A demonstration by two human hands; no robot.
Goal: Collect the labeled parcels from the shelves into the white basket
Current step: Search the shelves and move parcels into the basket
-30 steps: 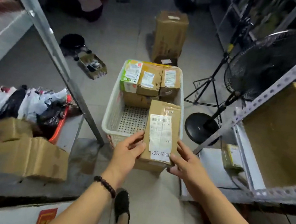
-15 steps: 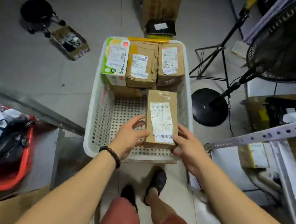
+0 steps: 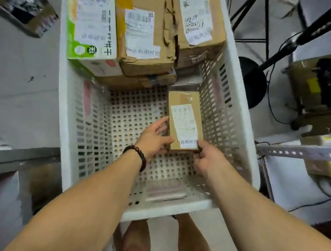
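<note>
Down inside the white basket (image 3: pixel 59 90), near its right wall: a slim brown parcel (image 3: pixel 184 119), white label facing up, long side running toward the far end. Gripped along its left edge by the left hand (image 3: pixel 154 140), fingers curled against the side, thumb near the closest corner. Pinched at its near right corner by the right hand (image 3: pixel 208 162). Cannot tell whether resting on the perforated floor or held just above it. Stacked across the basket's far end, side by side and touching: a green-and-white box (image 3: pixel 89 24) at the left, a crumpled brown carton (image 3: pixel 145 34) in the middle, a second labeled carton (image 3: pixel 197 20) at the right. Dark beaded bracelet (image 3: pixel 137 155) on the left wrist. Beyond the basket's right wall, a black round stand base (image 3: pixel 252 82) on the floor.
</note>
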